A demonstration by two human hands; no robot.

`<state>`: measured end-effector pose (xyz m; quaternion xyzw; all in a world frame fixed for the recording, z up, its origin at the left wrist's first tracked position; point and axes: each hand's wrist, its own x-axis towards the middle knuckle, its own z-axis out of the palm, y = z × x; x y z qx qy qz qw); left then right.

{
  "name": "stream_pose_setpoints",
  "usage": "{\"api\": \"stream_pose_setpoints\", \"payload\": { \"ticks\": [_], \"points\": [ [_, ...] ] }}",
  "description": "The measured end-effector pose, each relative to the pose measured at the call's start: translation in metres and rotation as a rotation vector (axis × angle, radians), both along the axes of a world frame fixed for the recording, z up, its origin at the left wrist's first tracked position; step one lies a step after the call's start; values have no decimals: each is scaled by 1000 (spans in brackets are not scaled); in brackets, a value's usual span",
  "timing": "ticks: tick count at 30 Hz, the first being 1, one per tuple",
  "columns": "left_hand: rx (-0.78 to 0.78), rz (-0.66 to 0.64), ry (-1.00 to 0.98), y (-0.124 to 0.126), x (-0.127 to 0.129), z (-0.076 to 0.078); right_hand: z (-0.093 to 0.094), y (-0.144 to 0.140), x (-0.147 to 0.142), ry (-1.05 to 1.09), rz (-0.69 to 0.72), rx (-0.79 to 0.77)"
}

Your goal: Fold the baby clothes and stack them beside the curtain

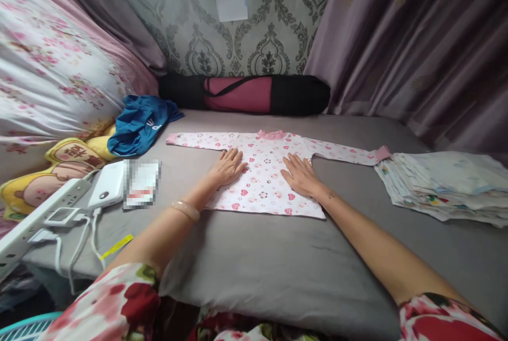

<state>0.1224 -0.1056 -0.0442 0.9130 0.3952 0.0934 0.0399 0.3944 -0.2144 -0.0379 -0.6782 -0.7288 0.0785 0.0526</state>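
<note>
Inspected from beside the bed: a child's long-sleeved shirt [266, 169], white with pink hearts and flowers, lies spread on the grey bed sheet [257, 264], pink collar [272, 134] away from the person and hem toward them. Both sleeves extend outward, roughly level with the chest. The left hand [229, 166] rests palm down at the left side of the body panel, just below the sleeve; the right hand [299, 174] lies likewise on the right side. Both hands are released: fingers extended and spread, no cloth pinched. The step in hand is judged to be flattening and squaring the garment; the panel appears largely smooth, so this step seems near completion. The lower left corner is hidden by the left forearm and could not be checked. Observed hazard: the right pink cuff [383, 153] meets the edge of a stack of folded cloths [448, 187]; whether it overlaps cannot be determined. Any further handling would call for lifting the palms straight up, without dragging, then taking a sleeve or side edge between fingertips; the thin-looking knit would probably crease if pulled unevenly. On the left, a white power bank [106, 183] and a crumpled blue cloth [138, 124] stand apart from the shirt and present no obstruction.
</note>
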Motion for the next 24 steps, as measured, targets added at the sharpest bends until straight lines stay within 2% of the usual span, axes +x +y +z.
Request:
{"api": "stream_pose_setpoints", "payload": {
  "ticks": [3,6,13,16,18,21,24],
  "points": [
    [78,-119,-22,-4,-5,5,3,-23,-1,-4,73,-14],
    [72,-185,4,-4,-15,7,6,-47,0,4,121,-28],
    [-59,-127,63,-7,-58,6,14,-105,4,103,251,-82],
    [-115,-113,46,-13,-79,10,25,-130,7,153,291,-122],
    [-148,-56,32,-17,-87,14,38,-140,10,190,319,-151],
    [-123,11,8,-27,-77,23,60,-133,10,219,352,-175],
    [-75,-15,-31,-45,-37,30,69,-97,-4,223,265,-105]
  ]
}}
